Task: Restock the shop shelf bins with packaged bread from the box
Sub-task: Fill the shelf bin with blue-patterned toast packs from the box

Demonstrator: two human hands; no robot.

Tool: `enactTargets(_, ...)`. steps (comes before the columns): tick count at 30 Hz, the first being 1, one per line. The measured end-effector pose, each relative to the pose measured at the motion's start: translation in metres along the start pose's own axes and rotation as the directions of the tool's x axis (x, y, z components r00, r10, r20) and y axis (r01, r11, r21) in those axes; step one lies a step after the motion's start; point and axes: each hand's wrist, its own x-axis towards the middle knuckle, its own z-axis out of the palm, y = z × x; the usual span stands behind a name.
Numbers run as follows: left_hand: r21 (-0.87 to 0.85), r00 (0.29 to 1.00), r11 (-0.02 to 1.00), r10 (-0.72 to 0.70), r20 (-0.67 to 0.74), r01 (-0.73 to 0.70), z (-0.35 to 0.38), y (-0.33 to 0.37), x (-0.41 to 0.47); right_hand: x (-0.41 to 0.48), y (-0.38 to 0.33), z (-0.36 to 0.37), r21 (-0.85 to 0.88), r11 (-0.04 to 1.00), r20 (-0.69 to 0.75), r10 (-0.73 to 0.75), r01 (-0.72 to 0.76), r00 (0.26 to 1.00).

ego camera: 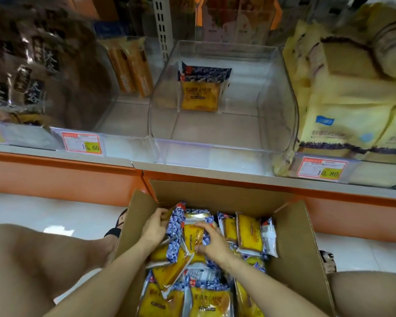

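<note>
1. Bread packets [206, 291] fill the cardboard box [295, 236] at lower centre of the frame.
2. Left hand [154, 227] grips a blue-patterned packet [175, 227]; right hand [212, 242] curls round a yellow packet [193, 239] just beside it.
3. Best to gather them flat, lift straight up, then stack neatly in the clear bin [222, 143] at upper centre, beside the few packets [200, 94] already there.

Left shelf price tag [82, 144] reads 15.60; right shelf price tag [322, 170] reads 10.80; packet print illegible.
</note>
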Motion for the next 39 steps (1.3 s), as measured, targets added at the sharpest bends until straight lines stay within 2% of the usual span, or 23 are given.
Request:
enactTargets(5,0.034,0.986,0.999,-0.011,0.169,0.006,0.002,0.008,0.002,-0.004,-0.003,-0.006,0.115,0.993,-0.039,0.032,-0.028,0.999)
enactTargets(7,0.177,0.984,0.983,0.013,0.178,-0.045,0.002,0.014,0.003,-0.009,-0.003,-0.016,0.12,0.992,-0.059,0.043,-0.036,0.997)
enactTargets(9,0.396,0.983,0.912,0.04,0.182,-0.11,0.001,0.014,0.006,-0.015,-0.004,-0.026,0.139,0.989,-0.076,0.06,-0.049,0.995)
enactTargets(11,0.532,0.979,0.834,0.051,0.196,-0.15,0.001,0.014,0.009,-0.021,-0.002,-0.035,0.145,0.988,-0.083,0.066,-0.053,0.994)
enactTargets(15,0.56,0.966,0.802,0.076,0.249,-0.207,0.005,0.014,0.017,-0.029,0.005,-0.045,0.113,0.993,-0.059,0.053,-0.046,0.997)
enactTargets(19,0.633,0.952,0.724,0.11,0.286,-0.274,-0.002,0.019,0.02,-0.038,0.005,-0.05,0.121,0.992,-0.06,0.032,-0.024,0.998)
enactTargets(25,0.53,0.938,0.795,0.133,0.321,-0.294,-0.006,0.016,0.005,-0.05,0.001,-0.053,0.126,0.991,-0.095,-0.023,0.035,0.995)
enactTargets(28,0.461,0.925,0.84,0.118,0.362,-0.287,-0.011,0.012,-0.004,-0.055,0.004,-0.057,0.115,0.993,-0.112,-0.002,0.015,0.994)
enactTargets(33,0.388,0.879,0.871,0.097,0.466,-0.302,-0.017,0.009,-0.022,-0.062,0.008,-0.062,0.072,0.997,-0.144,0.007,0.004,0.99)
enactTargets(36,0.248,0.839,0.926,0.117,0.531,-0.286,-0.015,0.013,-0.032,-0.064,0.011,-0.062,0.077,0.997,-0.18,0.019,-0.005,0.983)
enactTargets(39,0.177,0.811,0.936,0.159,0.562,-0.306,-0.012,0.014,-0.04,-0.07,0.013,-0.058,0.082,0.996,-0.185,0.031,-0.016,0.982)
